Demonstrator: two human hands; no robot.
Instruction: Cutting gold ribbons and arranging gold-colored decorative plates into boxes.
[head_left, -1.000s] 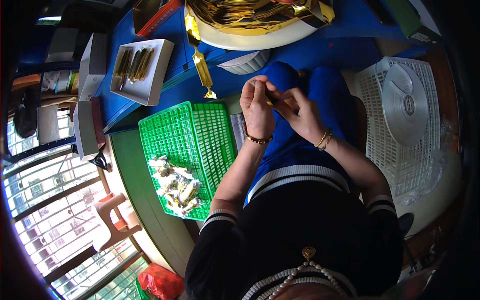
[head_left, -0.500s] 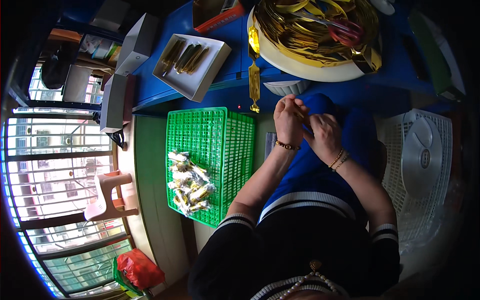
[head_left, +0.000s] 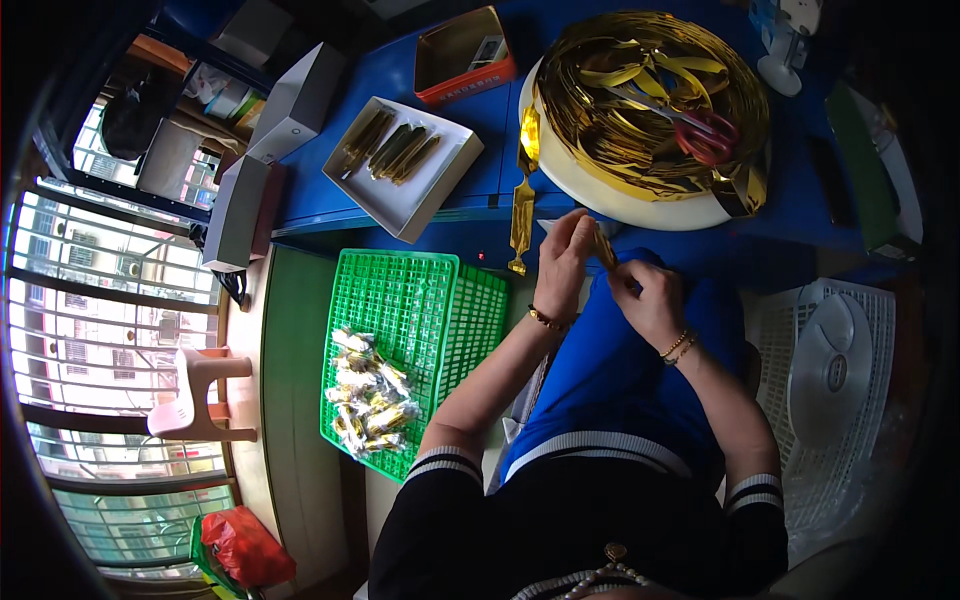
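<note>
Both hands are together over my lap, in front of the blue desk edge. My left hand point(head_left: 565, 268) pinches one end of a gold foil strip point(head_left: 604, 250). The fingers of my right hand point(head_left: 648, 302) are closed on its lower end. How many layers the strip has, I cannot tell. Left of the hands, a shiny gold foil band point(head_left: 521, 215) hangs over the desk edge. It lies beside a large coil of gold foil ribbon point(head_left: 600, 110) on a round white plate point(head_left: 640, 215). Scissors with red handles point(head_left: 706, 136) rest on the coil.
A white open box point(head_left: 440, 195) holds gold and dark strips, with a red tin point(head_left: 465, 85) behind it. At my left stands a green plastic basket point(head_left: 470, 330) with small wrapped packets point(head_left: 370, 395) on it. A white crate point(head_left: 780, 370) stands at my right.
The view has tilted, so the desk and its things sit lower in the picture. My hands have drawn slightly apart, and more of the gold foil strip shows between them.
</note>
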